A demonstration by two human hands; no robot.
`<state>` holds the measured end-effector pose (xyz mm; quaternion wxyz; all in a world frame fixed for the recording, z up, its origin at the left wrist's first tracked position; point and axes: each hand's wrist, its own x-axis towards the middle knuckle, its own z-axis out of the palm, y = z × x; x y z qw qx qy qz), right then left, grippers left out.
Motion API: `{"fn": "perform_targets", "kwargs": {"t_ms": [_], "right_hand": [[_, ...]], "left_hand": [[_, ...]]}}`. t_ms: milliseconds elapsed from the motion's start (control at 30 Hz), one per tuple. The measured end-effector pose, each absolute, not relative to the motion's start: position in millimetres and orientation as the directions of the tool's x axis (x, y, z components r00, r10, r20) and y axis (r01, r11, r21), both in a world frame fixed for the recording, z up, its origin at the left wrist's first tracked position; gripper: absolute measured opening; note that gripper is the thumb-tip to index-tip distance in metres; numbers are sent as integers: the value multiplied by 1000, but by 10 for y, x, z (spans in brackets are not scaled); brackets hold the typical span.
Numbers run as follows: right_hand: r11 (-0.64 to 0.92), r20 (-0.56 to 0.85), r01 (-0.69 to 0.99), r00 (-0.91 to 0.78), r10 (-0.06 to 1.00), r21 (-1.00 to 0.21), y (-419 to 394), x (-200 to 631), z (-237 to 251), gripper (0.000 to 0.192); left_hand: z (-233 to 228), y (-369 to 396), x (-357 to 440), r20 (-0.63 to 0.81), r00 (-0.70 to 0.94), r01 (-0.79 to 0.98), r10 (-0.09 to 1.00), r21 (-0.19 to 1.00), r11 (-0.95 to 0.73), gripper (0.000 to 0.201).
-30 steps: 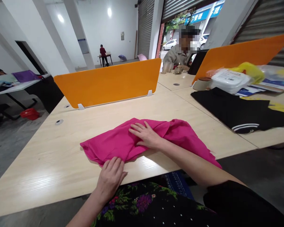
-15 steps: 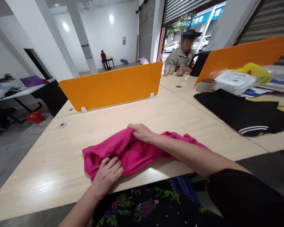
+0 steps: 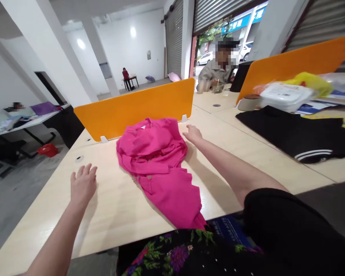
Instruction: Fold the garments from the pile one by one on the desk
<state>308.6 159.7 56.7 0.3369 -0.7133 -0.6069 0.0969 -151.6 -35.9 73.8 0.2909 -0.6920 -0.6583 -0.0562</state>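
Note:
A bright pink buttoned shirt [image 3: 152, 149] lies rumpled on the pale wooden table [image 3: 109, 207]. Its collar end is near the orange divider, and its lower end reaches the table's front edge. My left hand [image 3: 84, 182] hovers to the left of the shirt, fingers spread, holding nothing. On the other side, my right hand [image 3: 194, 134] is just off the shirt's upper right, its fingers stretched out and nothing in them.
An orange divider [image 3: 138, 107] stands behind the shirt. To the right lie a black garment [image 3: 290, 132] with white stripes, a white plastic box [image 3: 286, 96], a yellow bag [image 3: 313, 84] and a round container [image 3: 249, 102]. Across the table sits a person [image 3: 215, 71].
Both hands have let go of the pink shirt and moved apart, left hand leftward, right hand up and right. The shirt, bunched across before, now lies lengthwise with its collar towards the divider.

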Motion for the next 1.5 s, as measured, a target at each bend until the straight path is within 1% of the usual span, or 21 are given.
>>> {"fn": "perform_targets", "kwargs": {"t_ms": [67, 167, 233, 300, 367, 433, 533, 600, 700, 767, 833, 933, 967, 1033, 1133, 1233, 1300, 1333, 1400, 1433, 1500], "right_hand": [[4, 260, 829, 171, 950, -559, 1377, 3127, 271, 36], [188, 319, 813, -3, 948, -552, 960, 3034, 9, 21], [348, 367, 738, -146, 919, -578, 664, 2887, -51, 21], [494, 391, 646, -310, 867, -582, 409, 2721, -60, 29], [573, 371, 597, -437, 819, -561, 246, 2586, -55, 38], [557, 313, 605, -467, 827, -569, 193, 2510, -56, 39], [453, 245, 589, -401, 883, -669, 237, 2510, -70, 27], [402, 259, 536, -324, 910, -742, 272, 2564, -75, 25], [358, 373, 484, -69, 925, -799, 300, 2693, -50, 21], [333, 451, 499, 133, 883, -800, 340, 2806, -13, 17], [300, 504, 550, 267, 822, -780, 414, 2926, 18, 15], [187, 469, 647, 296, 832, -739, 535, 3057, 15, 16], [145, 428, 680, 268, 863, -719, 557, 3077, 3, 19], [100, 352, 755, 181, 918, -648, 548, 3084, -21, 28], [107, 302, 881, 42, 952, -462, 408, 3061, -11, 40], [97, 260, 961, -28, 965, -259, 203, 3070, 87, 24], [82, 259, 972, -23, 966, -218, 65, 3082, 211, 15], [78, 273, 965, -7, 962, -249, -10, 3078, 289, 17], [152, 294, 893, -23, 956, -424, -194, 3021, 461, 20], [234, 285, 801, -82, 955, -551, -306, 2961, 545, 20], [379, 250, 478, -312, 917, -793, -559, 2770, 674, 24]], "left_hand": [[484, -468, -1492, 419, 66, 970, 905, -239, 40, 37], [282, -570, -1251, 431, 84, 992, 899, -122, -34, 41], [267, -545, -958, 471, 186, 982, 862, -66, -176, 41], [287, -442, -616, 478, 319, 937, 818, -31, -347, 43], [289, -287, -292, 415, 430, 885, 802, -17, -466, 47], [255, -127, -42, 289, 508, 851, 812, -25, -524, 45], [198, 34, 115, 179, 523, 849, 833, -27, -527, 37], [221, 67, 25, 228, 490, 864, 842, 3, -504, 36], [396, 46, -485, 383, 427, 880, 819, 34, -474, 41], [571, 12, -1069, 470, 359, 921, 807, -36, -389, 43], [728, -41, -1739, 535, 255, 966, 806, -171, -192, 39], [815, -167, -2513, 496, 162, 935, 853, -352, 27, 29], [792, -218, -2623, 515, 81, 925, 854, -359, 129, 31], [677, -320, -2570, 504, 22, 920, 864, -349, 180, 35], [423, -470, -1970, 495, 81, 974, 865, -222, 36, 37], [217, -630, -1220, 434, 165, 986, 886, -49, -160, 34], [137, -734, -832, 418, 181, 967, 890, 91, -239, 32], [112, -777, -682, 394, 180, 947, 901, 180, -268, 32], [82, -832, -452, 329, 144, 881, 933, 387, -272, 33], [75, -842, -360, 284, 107, 833, 953, 498, -242, 34], [68, -828, -204, 167, 23, 682, 986, 718, -137, 38]]}}
